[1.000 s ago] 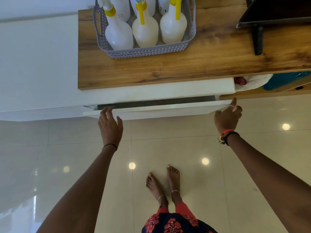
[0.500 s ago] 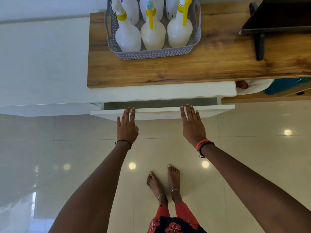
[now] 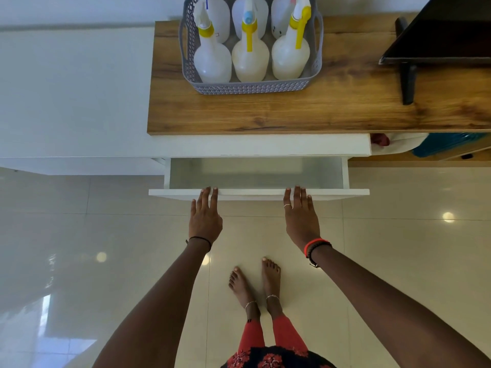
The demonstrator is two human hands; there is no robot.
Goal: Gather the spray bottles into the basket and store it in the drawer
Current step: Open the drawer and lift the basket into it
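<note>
A grey perforated basket (image 3: 249,87) stands on the wooden cabinet top (image 3: 292,112), holding several white spray bottles (image 3: 249,59) with yellow triggers. Below it a white drawer (image 3: 257,192) is pulled partly out, showing a pale grey bottom with nothing on it. My left hand (image 3: 204,216) and my right hand (image 3: 301,216) lie flat, fingers extended, with their fingertips hooked on the top edge of the drawer front. Neither hand holds an object.
A black screen on a stand (image 3: 435,35) sits at the right of the cabinet top. A teal item (image 3: 446,147) and white cloth lie on a shelf lower right. My bare feet (image 3: 255,285) stand on glossy tiles just in front of the drawer.
The drawer has slid out towards me, from a narrow gap to clearly open. Both hands moved inward along its front edge and came back with it.
</note>
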